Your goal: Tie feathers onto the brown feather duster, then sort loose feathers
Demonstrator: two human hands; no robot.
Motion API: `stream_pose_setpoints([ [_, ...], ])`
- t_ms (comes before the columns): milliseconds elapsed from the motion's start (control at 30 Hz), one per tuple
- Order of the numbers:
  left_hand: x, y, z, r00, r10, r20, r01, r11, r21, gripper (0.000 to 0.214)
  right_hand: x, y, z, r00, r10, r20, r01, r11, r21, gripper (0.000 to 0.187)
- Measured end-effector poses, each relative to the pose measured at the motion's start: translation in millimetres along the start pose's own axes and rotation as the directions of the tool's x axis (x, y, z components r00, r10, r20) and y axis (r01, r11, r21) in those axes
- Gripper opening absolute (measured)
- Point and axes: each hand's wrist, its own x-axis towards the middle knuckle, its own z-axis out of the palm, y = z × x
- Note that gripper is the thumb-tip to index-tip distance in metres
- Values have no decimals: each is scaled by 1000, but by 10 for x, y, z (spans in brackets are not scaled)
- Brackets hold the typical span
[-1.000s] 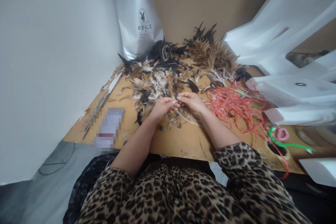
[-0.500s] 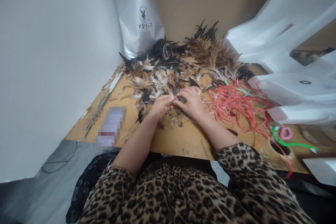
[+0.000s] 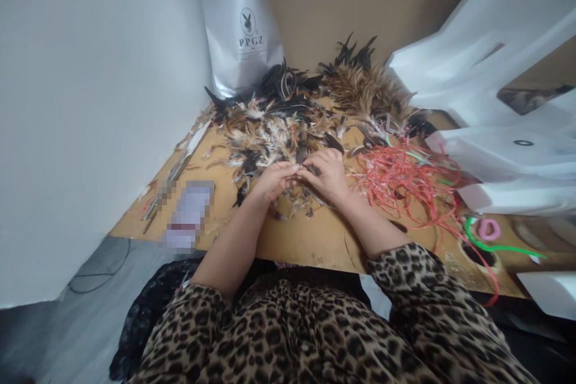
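Note:
My left hand (image 3: pixel 276 180) and my right hand (image 3: pixel 327 173) meet over the near side of a loose pile of brown, white and black feathers (image 3: pixel 274 135). Thumbs and fingertips of both are pinched together, almost touching. A dark feather (image 3: pixel 311 169) shows in part under my right fingers, its base running to the pinch point; the rest is covered by the hands. Small feather scraps (image 3: pixel 294 203) lie on the table just below my wrists.
A tangle of red plastic strips (image 3: pixel 405 180) spreads to the right, beside scissors (image 3: pixel 373 143). Behind lies a bundle of long brown feathers (image 3: pixel 366 87). A silver bag (image 3: pixel 243 66) stands at the back. Thin rods (image 3: pixel 168 183) and a blurred-out flat item (image 3: pixel 189 216) are at left.
Both hands stay pinched together at almost the same spot, with only slight finger movement. The whole view has shifted a little; nothing else visibly moved.

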Motion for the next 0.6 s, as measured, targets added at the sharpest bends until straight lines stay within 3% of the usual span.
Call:
stream_pose_setpoints([
  [100, -4, 21, -10, 995, 94, -32, -91, 992, 85, 22, 33, -44, -11, 976, 219, -11, -204, 923, 328, 27],
  [167, -11, 18, 5, 991, 129, -39, -119, 973, 198, 24, 57, -67, -20, 921, 382, 78, -364, 771, 522, 29],
  [267, -16, -19, 41, 988, 152, -8, -138, 919, 369, 24, 76, -82, -18, 835, 491, 248, -520, 557, 647, 28],
  [400, 2, -82, 68, 988, 154, 12, -142, 878, 457, 20, 72, -82, 31, 783, 530, 324, -564, 386, 730, 29],
  [600, 27, -98, 65, 988, 152, -18, -131, 902, 412, 20, 67, -101, 133, 762, 551, 340, -565, 309, 765, 33],
])
